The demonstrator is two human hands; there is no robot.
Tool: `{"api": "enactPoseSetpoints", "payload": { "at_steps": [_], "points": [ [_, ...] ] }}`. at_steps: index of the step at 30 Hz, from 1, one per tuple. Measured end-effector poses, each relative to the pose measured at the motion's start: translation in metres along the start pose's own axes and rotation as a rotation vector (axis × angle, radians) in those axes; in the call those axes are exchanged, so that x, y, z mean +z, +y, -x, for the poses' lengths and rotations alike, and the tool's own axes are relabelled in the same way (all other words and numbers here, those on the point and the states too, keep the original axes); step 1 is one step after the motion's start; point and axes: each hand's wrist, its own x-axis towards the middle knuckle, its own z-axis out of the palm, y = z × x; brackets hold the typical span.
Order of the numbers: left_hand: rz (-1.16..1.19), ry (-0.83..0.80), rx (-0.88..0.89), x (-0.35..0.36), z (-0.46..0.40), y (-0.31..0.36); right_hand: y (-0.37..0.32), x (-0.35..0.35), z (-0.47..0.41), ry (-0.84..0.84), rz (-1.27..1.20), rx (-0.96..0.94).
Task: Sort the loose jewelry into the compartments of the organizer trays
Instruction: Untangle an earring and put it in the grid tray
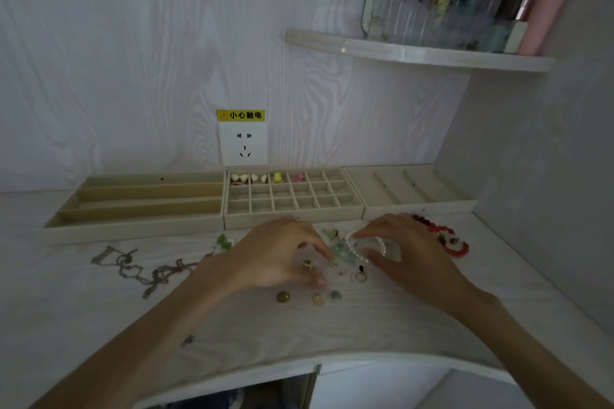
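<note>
Here both hands are down over the loose pile on the worktop [365, 325]. Left hand [279, 256] is palm down with fingers curled over small pieces; whether it pinches anything, cannot tell, blurred. Right hand [405, 249] has fingertips bent onto a white pearl bracelet [357, 247], index on the far side of the loop, thumb at the near side, looks like a pinch. Between the hands lie pale green pieces [339, 249], and just nearer a ring [360, 276]. Near the left thumb sit small round beads [283, 296]. A red bead bracelet [453, 244] lies beyond the right hand, partly hidden by it. Left of the left forearm is a tangled chain necklace [143, 271], with a green item [224, 241] near the tray edge.

Three beige trays stand in a row against the wall. The grid tray [294, 219] in the middle holds things only in its back row: white heart-like pieces [248, 178] in the two leftmost cells, a yellow piece [277, 177] next, a pink piece [298, 178] after that. The long-slot tray [133, 229] on the left has a tiny dark speck in its back slot. The right tray [418, 206] has angled dividers.

Above the grid tray is a wall socket [243, 143] with a yellow warning label [240, 115]. A corner shelf [415, 55] up right carries blurred cosmetic bottles [481, 3]. Dim light, white woodgrain wall.
</note>
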Motion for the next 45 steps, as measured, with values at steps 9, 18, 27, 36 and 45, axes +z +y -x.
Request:
{"api": "enactPoseSetpoints", "payload": {
  "at_steps": [9, 18, 27, 36, 45],
  "points": [
    [0.037, 0.026, -0.122, -0.013, 0.011, -0.009, -0.041, 0.027, -0.023, -0.256, 0.094, -0.065],
    [0.159, 0.017, -0.138, -0.043, 0.019, -0.029, -0.053, 0.017, -0.051, -0.194, -0.109, 0.006],
    [0.377, 0.33, -0.082, -0.083, 0.013, -0.059, -0.083, 0.01, -0.125, -0.093, -0.316, 0.062],
    [0.152, 0.326, -0.266, -0.094, -0.016, -0.13, -0.082, 0.067, -0.181, -0.129, -0.343, 0.253],
    [0.039, 0.177, -0.333, -0.091, -0.027, -0.142, -0.068, 0.093, -0.186, -0.297, -0.34, 0.226]
  ]
}}
